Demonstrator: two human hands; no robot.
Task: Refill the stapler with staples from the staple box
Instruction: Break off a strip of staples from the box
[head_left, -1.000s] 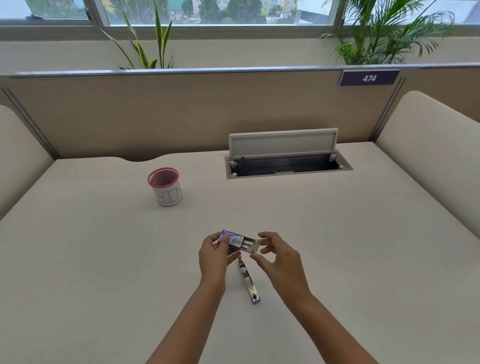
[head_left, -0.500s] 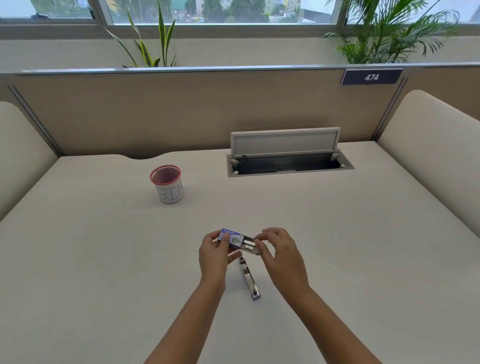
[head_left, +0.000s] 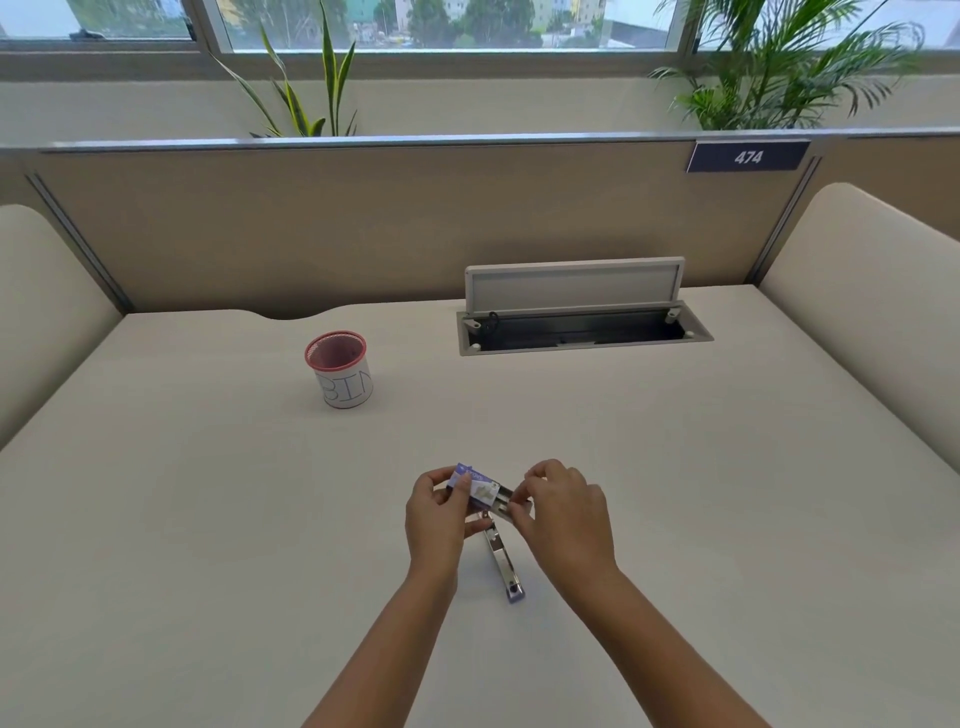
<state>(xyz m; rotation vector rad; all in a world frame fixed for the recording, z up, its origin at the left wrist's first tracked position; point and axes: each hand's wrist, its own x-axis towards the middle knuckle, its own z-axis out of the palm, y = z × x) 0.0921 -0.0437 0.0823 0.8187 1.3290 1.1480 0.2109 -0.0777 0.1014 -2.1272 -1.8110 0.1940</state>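
A small purple-and-white staple box is held just above the desk, its inner tray slid out to the right. My left hand grips the box's sleeve end between thumb and fingers. My right hand has its fingertips curled into the open tray end, pinching there; what they hold is too small to see. The metal stapler lies opened flat on the desk below and between both hands, its purple tip pointing toward me.
A red mesh cup labelled BIN stands at the left back of the desk. A cable hatch with its lid raised sits at the back centre. Padded dividers border the desk on both sides.
My right hand has moved left from hovering beside the box until its fingertips are in the tray. My left hand and the stapler stay put.
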